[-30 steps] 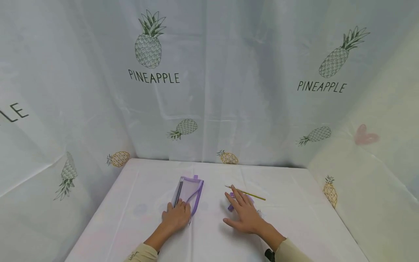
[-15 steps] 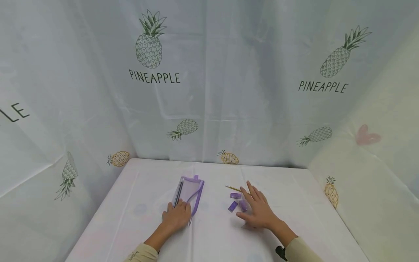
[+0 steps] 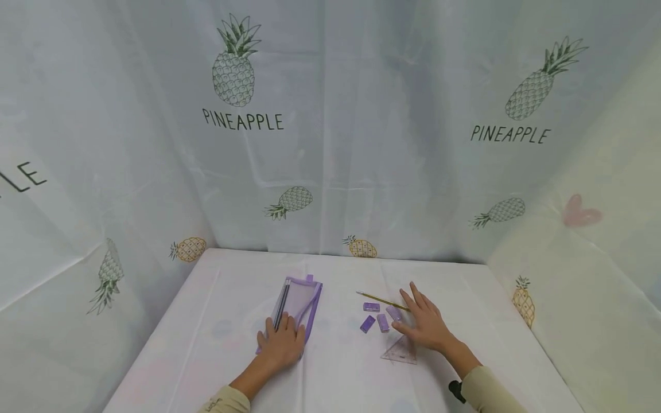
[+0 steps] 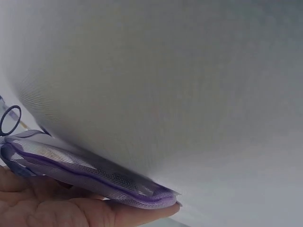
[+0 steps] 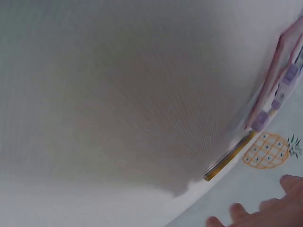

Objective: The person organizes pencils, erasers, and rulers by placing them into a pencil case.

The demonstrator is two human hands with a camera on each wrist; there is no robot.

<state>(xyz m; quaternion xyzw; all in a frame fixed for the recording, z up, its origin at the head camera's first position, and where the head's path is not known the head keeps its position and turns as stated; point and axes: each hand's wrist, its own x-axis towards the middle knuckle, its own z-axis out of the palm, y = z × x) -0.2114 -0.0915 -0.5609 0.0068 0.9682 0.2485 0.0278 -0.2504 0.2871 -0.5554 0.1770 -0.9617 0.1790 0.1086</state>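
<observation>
A purple mesh pencil case point(image 3: 311, 289) with dark sticks like pens or pencils point(image 3: 282, 304) inside lies at left centre. My left hand point(image 3: 281, 347) rests on its near end, fingers extended. The left wrist view shows the case point(image 4: 94, 172) edge-on against the palm side of the hand point(image 4: 61, 213). My right hand point(image 3: 427, 322), fingers spread, holds nothing and is just above the right end of a gold pencil point(image 3: 379, 299). Beside the right hand lie several small purple blocks like erasers point(image 3: 371, 307). Nearer me is a clear pinkish triangular set square point(image 3: 400, 354), partly hidden by the hand.
A white cloth covers the table point(image 3: 335, 378). Behind it hangs a curtain point(image 3: 361, 172) with pineapple prints, and similar cloth closes in both sides. A ring-shaped zip pull point(image 4: 10, 120) on the pencil case stands up in the left wrist view.
My right hand has moved right, away from the purple blocks, which now lie uncovered along with much of the set square. My left hand has stayed on the pencil case with only a slight shift.
</observation>
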